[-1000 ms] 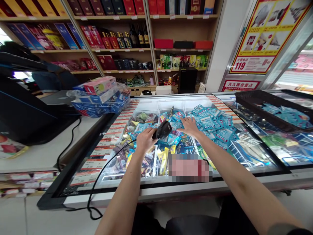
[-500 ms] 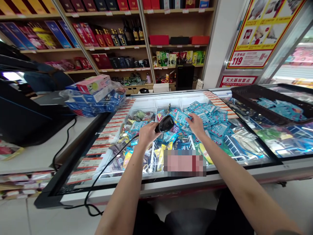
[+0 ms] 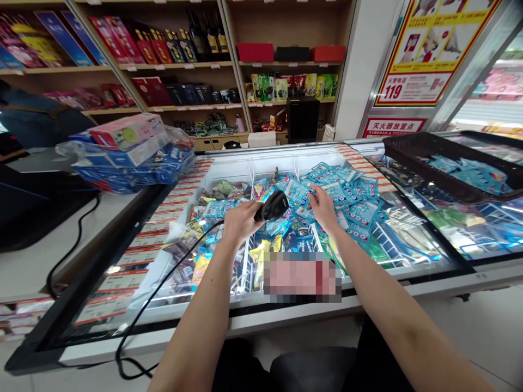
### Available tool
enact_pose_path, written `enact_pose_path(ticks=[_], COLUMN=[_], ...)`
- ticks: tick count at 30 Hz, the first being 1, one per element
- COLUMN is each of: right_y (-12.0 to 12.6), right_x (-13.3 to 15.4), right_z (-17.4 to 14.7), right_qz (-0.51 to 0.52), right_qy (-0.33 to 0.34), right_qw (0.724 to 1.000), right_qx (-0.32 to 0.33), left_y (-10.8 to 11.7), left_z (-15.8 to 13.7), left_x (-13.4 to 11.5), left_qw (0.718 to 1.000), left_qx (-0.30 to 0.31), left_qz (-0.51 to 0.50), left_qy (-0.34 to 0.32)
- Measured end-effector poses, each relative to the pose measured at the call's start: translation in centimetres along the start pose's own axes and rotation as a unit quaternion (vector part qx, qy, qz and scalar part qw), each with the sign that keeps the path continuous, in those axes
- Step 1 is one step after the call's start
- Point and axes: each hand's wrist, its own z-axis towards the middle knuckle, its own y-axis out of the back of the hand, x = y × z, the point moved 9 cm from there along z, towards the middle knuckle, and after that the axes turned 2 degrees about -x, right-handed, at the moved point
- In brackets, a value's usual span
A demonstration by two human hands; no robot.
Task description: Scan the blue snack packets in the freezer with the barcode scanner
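A black corded barcode scanner [image 3: 276, 206] is in my left hand [image 3: 241, 220], its head pointing right over the freezer's glass top. My right hand [image 3: 322, 207] pinches the edge of a blue packet [image 3: 297, 190], just beyond the scanner head. Many similar blue packets [image 3: 359, 196] lie in a loose, overlapping pile to the right of that hand. From the scanner's handle the black cable [image 3: 163, 277] runs down across the glass to the near left edge.
Below the glass of the chest freezer [image 3: 253, 326] are wire baskets with colourful packs. At the left stands a plastic-wrapped stack of boxes [image 3: 126, 147]. To the right, a dark tray [image 3: 433, 177] holds more blue packets. Behind are stocked shelves [image 3: 183, 65].
The view has shifted, so the freezer and shelves sit differently in it. My left hand still grips the scanner, and my right hand still holds a blue packet near its head.
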Motion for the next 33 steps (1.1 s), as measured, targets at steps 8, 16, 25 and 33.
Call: enact_pose_path(ticks=[8,16,25,33], right_y=[0.31,0.51,0.60,0.68], right_x=[0.24,0.69,0.76,0.83], right_z=[-0.50,-0.70,-0.85,-0.92], right_qz=[0.032,0.032,0.023,0.032], right_qy=[-0.007,0.005,-0.003,0.006], right_qw=[0.999,0.999,1.000,0.999], right_qx=[-0.007,-0.013,-0.011,-0.017], left_y=[-0.13,0.04,-0.01,-0.03], left_z=[-0.37,-0.26,-0.40,-0.45], left_x=[-0.37,-0.45,-0.30,-0.17], left_qw=[1.000,1.000,1.000,0.999], left_qx=[0.002,-0.001,0.001,-0.003], left_qz=[0.000,0.012,0.004,0.005], left_qy=[-0.018,-0.021,-0.024,-0.032])
